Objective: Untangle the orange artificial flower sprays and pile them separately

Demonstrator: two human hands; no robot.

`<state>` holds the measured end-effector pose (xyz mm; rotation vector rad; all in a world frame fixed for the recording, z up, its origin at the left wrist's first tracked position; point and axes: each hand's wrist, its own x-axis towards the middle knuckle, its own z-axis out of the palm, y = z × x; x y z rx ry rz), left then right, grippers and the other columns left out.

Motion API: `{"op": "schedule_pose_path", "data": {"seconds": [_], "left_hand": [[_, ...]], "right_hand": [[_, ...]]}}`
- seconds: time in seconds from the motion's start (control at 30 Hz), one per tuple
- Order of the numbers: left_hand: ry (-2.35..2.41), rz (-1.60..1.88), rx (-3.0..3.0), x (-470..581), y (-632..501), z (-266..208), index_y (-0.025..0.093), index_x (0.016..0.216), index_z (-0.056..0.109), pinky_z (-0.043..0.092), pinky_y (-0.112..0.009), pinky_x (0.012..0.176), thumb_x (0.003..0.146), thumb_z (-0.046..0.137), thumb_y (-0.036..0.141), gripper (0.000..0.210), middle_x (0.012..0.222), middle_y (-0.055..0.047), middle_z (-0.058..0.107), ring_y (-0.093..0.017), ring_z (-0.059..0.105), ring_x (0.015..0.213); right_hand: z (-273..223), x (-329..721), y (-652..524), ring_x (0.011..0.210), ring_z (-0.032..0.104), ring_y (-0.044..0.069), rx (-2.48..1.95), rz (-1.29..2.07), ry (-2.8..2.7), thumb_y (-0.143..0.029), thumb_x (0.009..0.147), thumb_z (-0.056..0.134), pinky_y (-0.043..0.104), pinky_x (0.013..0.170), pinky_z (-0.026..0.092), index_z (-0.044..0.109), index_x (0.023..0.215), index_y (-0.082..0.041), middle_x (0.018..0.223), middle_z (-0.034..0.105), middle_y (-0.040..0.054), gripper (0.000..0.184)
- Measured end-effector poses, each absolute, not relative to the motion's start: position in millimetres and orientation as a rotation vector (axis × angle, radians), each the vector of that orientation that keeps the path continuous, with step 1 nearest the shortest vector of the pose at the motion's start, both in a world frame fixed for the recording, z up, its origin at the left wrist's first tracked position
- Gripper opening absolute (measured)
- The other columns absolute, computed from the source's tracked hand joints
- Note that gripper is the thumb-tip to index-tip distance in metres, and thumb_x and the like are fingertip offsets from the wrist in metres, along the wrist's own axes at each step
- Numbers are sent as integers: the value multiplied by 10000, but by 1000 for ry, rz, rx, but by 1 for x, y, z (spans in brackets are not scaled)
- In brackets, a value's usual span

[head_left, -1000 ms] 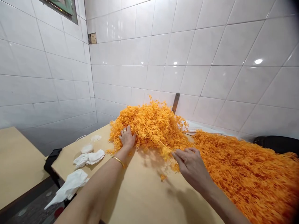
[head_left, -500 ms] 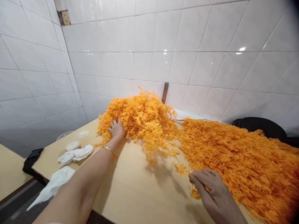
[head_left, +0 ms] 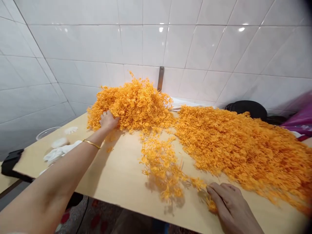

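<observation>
Presently, left hand point(head_left: 109, 121) at centre left: fingers parted, laid against the tangled orange foliage heap point(head_left: 138, 105). Right hand point(head_left: 231, 203), lower right: thumb and fingertips pinching the stem end of a plastic-looking orange sprig point(head_left: 164, 164), which stretches over the bench point(head_left: 122, 177) at lower centre. Step, as judged: separating one sprig. Next move likely calls for a firm pinch, gentle pull; whether its far end is snagged, cannot tell.

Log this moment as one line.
left hand: against orange heap | right hand: pinching orange sprig | wider orange pile: right of heap | black object: behind that pile
</observation>
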<state>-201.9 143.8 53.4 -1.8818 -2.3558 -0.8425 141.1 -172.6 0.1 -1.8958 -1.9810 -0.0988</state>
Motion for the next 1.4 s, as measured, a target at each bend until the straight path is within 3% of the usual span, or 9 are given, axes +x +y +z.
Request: {"op": "schedule_pose_path", "data": {"seconds": [0.13,0.33,0.57,0.73,0.83,0.97,1.1,1.27,1.4], "left_hand": [[-1982,-1073,-1966,-194,102,71,39,1239,281,286,-467,929,720,492,428,683,1266,-215,334,-353,298,1169],[-1427,-1400,-2394,-157,12,88,218,1290,269,264,-386,981,813,332,412,519,1260,-75,394,-222,327,1184],[-1282,-953,-2948,-97,-27,48,214,1332,201,262,-429,975,583,590,553,910,1349,-127,262,-286,219,1233],[-1344,-692,-2964,-79,-24,16,235,1058,531,286,-440,954,626,566,189,435,1357,-79,251,-290,209,1235],[-1452,-803,-2839,-79,-8,17,215,951,545,330,-398,930,603,447,49,397,1288,-69,351,-235,304,1183],[-1479,-795,-2595,-76,18,33,194,1045,486,315,-404,924,598,430,37,477,1294,-100,334,-246,284,1185],[-1517,-396,-2668,-75,33,51,243,1148,429,310,-433,899,600,514,116,569,1272,-97,364,-295,257,1194],[-1359,-241,-2960,-96,34,68,244,1282,306,315,-360,924,565,590,223,771,1284,-85,329,-289,260,1194],[-1301,-322,-2819,-106,26,78,222,1189,420,372,-340,858,577,570,179,631,1182,-96,397,-271,366,1101]], "right_hand": [[5,133,-167,597,485,146,-1943,-120,-1959,-271,855,348,320,715,319,537,679,-197,578,521,3,269],[6,126,-167,621,459,149,-1923,-194,-1990,-236,852,360,326,734,289,537,698,-189,596,523,11,239],[-1,118,-171,671,450,163,-1870,-272,-2035,-214,843,371,327,730,270,533,710,-178,640,531,29,213],[5,111,-168,688,438,166,-1935,-216,-2032,-199,855,335,335,735,269,519,700,-176,661,526,36,242],[13,107,-157,684,441,157,-1916,-176,-2047,-218,868,318,326,726,281,512,689,-174,666,523,33,268],[23,104,-128,735,469,162,-1858,-141,-1993,-275,871,331,312,713,314,536,786,-175,753,527,42,243],[32,111,-103,751,495,159,-1778,-49,-1901,-276,871,321,292,685,362,532,933,-169,872,519,71,245],[39,132,-104,746,504,150,-1694,112,-1775,-275,872,303,270,673,387,539,848,-166,824,532,56,260],[34,140,-124,766,515,160,-1679,260,-1743,-330,853,353,279,683,392,551,819,-177,804,562,45,252]]}}
